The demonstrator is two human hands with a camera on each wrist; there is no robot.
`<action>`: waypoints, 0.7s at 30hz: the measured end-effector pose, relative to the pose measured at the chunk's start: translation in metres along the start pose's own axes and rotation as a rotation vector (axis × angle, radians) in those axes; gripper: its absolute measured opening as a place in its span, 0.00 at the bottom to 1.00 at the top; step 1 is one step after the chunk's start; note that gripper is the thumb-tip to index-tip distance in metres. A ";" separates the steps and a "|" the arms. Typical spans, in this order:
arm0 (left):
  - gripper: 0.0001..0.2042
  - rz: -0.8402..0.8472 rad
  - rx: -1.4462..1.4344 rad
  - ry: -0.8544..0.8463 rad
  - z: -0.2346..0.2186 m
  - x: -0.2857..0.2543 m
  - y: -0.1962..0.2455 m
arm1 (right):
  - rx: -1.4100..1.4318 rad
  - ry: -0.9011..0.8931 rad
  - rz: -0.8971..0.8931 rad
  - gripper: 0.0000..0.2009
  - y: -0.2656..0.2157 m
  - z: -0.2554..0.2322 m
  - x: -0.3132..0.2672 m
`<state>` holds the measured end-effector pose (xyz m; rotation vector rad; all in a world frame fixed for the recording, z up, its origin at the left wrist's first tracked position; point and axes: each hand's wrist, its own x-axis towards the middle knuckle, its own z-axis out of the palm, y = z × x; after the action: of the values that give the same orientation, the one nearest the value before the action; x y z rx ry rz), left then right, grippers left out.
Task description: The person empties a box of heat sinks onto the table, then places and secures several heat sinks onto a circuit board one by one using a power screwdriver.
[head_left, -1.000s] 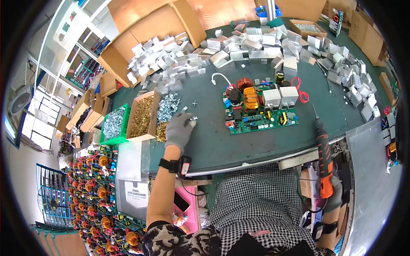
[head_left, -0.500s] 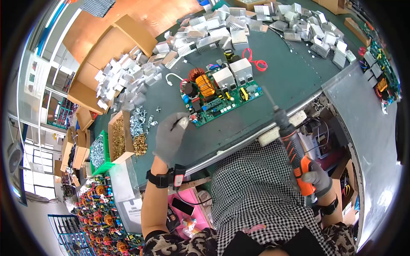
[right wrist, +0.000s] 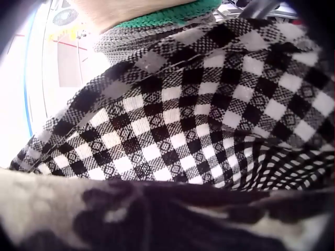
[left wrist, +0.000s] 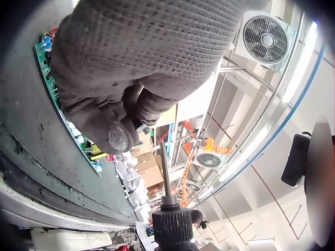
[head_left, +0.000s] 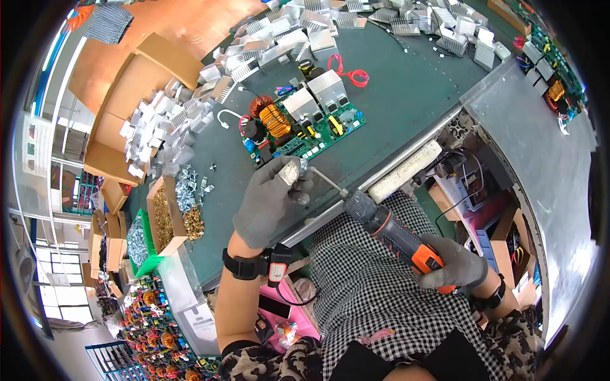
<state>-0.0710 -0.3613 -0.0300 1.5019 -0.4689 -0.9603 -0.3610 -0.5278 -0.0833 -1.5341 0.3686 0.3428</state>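
Observation:
My gloved left hand [head_left: 264,206] is raised over the bench's front part, pinching a small silvery metal piece [head_left: 304,165] between thumb and fingers. In my gloved right hand [head_left: 454,263] I grip an orange and black power screwdriver [head_left: 394,235]. Its long bit [head_left: 327,181] points up-left, with the tip right by the pinched piece. In the left wrist view, the curled left fingers [left wrist: 112,133] mostly hide that piece, and the driver's chuck [left wrist: 172,225] shows below. Just beyond the left hand lies a green circuit board [head_left: 324,149] with coils and silver blocks. The right wrist view shows mainly checked cloth.
Heat sinks [head_left: 273,41] are heaped along the bench's back. At left are loose silvery pieces [head_left: 185,190], brass-coloured pieces [head_left: 193,222], a cardboard box [head_left: 180,219] and a green bin [head_left: 151,254]. A white block [head_left: 406,170] sits at the front edge.
The left hand has moved from beside the loose hardware to in front of the circuit board. The right hand has brought the power screwdriver up and left, to the left fingers. The head view has turned.

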 end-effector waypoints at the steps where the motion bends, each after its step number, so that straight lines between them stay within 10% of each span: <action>1: 0.18 0.008 -0.005 -0.018 0.000 0.000 0.000 | 0.002 0.001 0.002 0.29 0.001 0.000 0.001; 16: 0.12 0.070 0.284 -0.159 -0.014 0.005 0.016 | 0.390 -0.282 0.060 0.28 0.004 -0.009 0.006; 21: 0.11 -0.025 0.224 -0.019 -0.002 0.010 0.020 | -0.663 0.469 -0.251 0.34 -0.023 0.012 0.003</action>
<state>-0.0593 -0.3717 -0.0136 1.7040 -0.5884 -0.9671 -0.3481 -0.5164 -0.0636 -2.2942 0.4432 -0.1210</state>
